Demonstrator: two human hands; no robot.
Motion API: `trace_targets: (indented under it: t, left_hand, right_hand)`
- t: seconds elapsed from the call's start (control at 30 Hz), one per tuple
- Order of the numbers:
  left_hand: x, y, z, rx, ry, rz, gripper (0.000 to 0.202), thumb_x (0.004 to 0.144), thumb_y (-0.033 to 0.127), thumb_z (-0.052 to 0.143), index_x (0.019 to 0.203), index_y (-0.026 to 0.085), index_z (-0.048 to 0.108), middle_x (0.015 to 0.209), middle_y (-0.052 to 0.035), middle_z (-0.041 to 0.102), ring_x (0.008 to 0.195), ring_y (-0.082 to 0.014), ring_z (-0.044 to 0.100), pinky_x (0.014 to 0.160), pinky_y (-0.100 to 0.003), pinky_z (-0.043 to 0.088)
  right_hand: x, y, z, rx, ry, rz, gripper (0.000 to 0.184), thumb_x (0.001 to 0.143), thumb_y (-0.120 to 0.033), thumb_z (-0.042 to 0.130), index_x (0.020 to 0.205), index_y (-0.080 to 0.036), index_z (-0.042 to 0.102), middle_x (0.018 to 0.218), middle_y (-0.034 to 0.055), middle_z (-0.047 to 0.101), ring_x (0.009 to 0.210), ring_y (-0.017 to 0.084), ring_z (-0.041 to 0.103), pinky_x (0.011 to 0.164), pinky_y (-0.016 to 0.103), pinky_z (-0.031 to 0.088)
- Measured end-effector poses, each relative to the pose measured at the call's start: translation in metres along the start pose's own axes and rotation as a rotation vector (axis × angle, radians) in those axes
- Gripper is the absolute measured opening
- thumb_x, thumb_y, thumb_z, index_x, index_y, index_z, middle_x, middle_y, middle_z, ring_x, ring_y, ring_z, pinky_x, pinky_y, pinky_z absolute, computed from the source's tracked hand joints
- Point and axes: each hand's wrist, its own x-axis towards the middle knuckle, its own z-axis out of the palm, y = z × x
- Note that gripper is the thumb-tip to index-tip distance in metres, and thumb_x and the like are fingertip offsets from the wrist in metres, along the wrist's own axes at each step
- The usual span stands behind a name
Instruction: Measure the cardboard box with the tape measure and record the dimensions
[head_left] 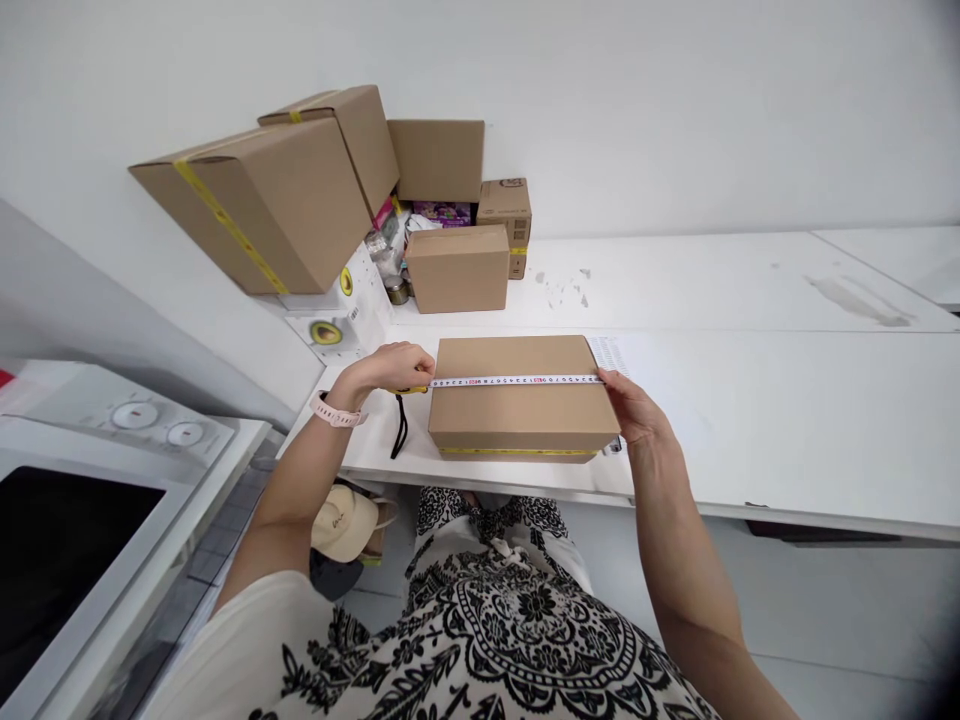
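Observation:
A closed cardboard box [517,415] lies lengthwise before me on the white table, with a yellow strip along its near side. Across its top runs the white blade of a tape measure [517,380]. At the box's left end my left hand [397,367] is closed around the yellow tape measure case, which is mostly hidden; a black wrist strap [400,428] hangs from it onto the table. My right hand [631,402] pinches the blade's end at the box's right edge. Printed paper [609,354] shows partly from behind the box.
Large taped cartons [300,200] are stacked at the back left on white avocado-printed boxes [337,325]. A smaller carton [459,270] stands beside jars and packets. A microwave [82,520] is at my left, and a cap [346,522] sits below the table edge.

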Motion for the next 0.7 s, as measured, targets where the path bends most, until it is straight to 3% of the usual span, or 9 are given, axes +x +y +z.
trace_targets:
  t: [0.17,0.3,0.4,0.53,0.7]
  left_hand:
    - [0.0,-0.002,0.002,-0.023,0.013,0.014,0.021,0.073,0.029,0.048,0.067,0.02,0.066,0.068,0.0006,0.07,0.063,-0.014,0.056,0.061,-0.026,0.032]
    - [-0.003,0.0,0.005,-0.005,0.045,-0.02,0.02,0.074,0.03,0.049,0.067,0.021,0.066,0.065,0.0017,0.068,0.063,-0.0146,0.055,0.061,-0.027,0.031]
    - [-0.009,0.004,0.006,0.043,0.099,-0.051,0.021,0.075,0.03,0.049,0.071,0.022,0.069,0.064,0.0013,0.066,0.064,-0.0158,0.054,0.061,-0.028,0.029]
    - [-0.025,0.018,0.003,0.113,0.19,-0.059,0.026,0.079,0.03,0.047,0.077,0.023,0.073,0.07,-0.0007,0.069,0.07,-0.0188,0.058,0.062,-0.03,0.029]
    - [-0.061,0.051,0.008,0.153,0.39,-0.134,0.031,0.086,0.03,0.043,0.087,0.022,0.074,0.077,-0.0044,0.073,0.073,-0.022,0.062,0.061,-0.032,0.028]
  right_hand:
    - [-0.002,-0.002,0.004,0.009,0.058,-0.003,0.038,0.049,-0.037,0.095,0.072,-0.021,0.069,0.08,0.0008,0.074,0.072,0.018,0.064,0.07,0.031,0.053]
    - [-0.006,-0.002,0.006,-0.066,0.118,-0.049,0.043,0.049,-0.044,0.095,0.063,-0.02,0.062,0.068,-0.0009,0.066,0.064,0.014,0.058,0.062,0.029,0.048]
    - [-0.015,-0.005,0.009,-0.273,0.241,-0.174,0.047,0.055,-0.051,0.092,0.058,-0.019,0.058,0.058,-0.0032,0.056,0.056,0.01,0.048,0.055,0.026,0.041]
    - [-0.035,-0.018,0.018,-0.533,0.351,-0.355,0.042,0.063,-0.05,0.088,0.06,-0.018,0.062,0.059,-0.0018,0.058,0.056,0.009,0.047,0.053,0.024,0.037]
    - [-0.059,-0.053,0.035,-0.364,0.357,-0.542,0.038,0.062,-0.048,0.089,0.068,-0.02,0.065,0.061,-0.0011,0.063,0.057,0.011,0.056,0.055,0.026,0.048]
